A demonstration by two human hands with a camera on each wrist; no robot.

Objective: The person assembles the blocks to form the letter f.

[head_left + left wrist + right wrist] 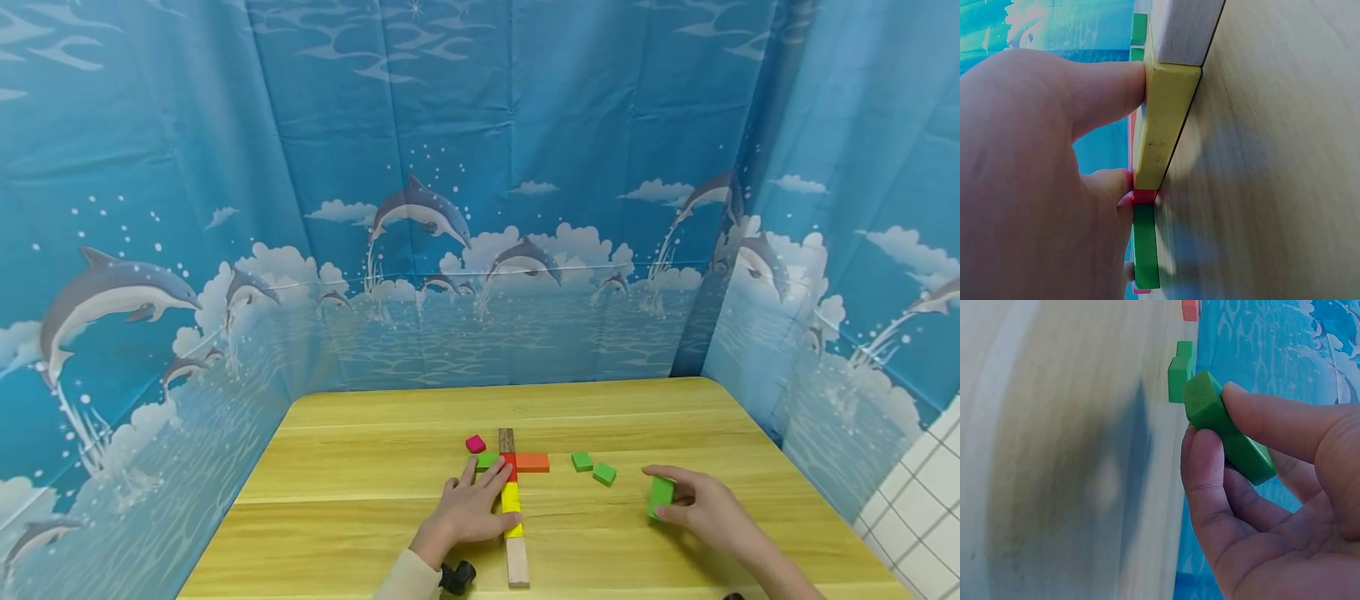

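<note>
Wooden blocks lie end to end in a line on the table: a brown block (507, 439), a red block (512, 472), yellow blocks (511, 498) and a pale wood block (517, 563). A green block (486, 460) and an orange block (532, 462) extend to either side of the red one. My left hand (471, 507) rests on the line with spread fingers; its thumb touches the yellow part, its fingertips reach the red and green blocks. To the right, my right hand (708, 507) pinches another green block (1241, 447) between thumb and fingers, tilted above the table.
Two small green blocks (582, 462) lie right of the orange one. Behind the left-hand green block sits a pink block (475, 443). A dolphin-printed curtain (480, 333) borders the wooden table (360, 433) at the back and sides.
</note>
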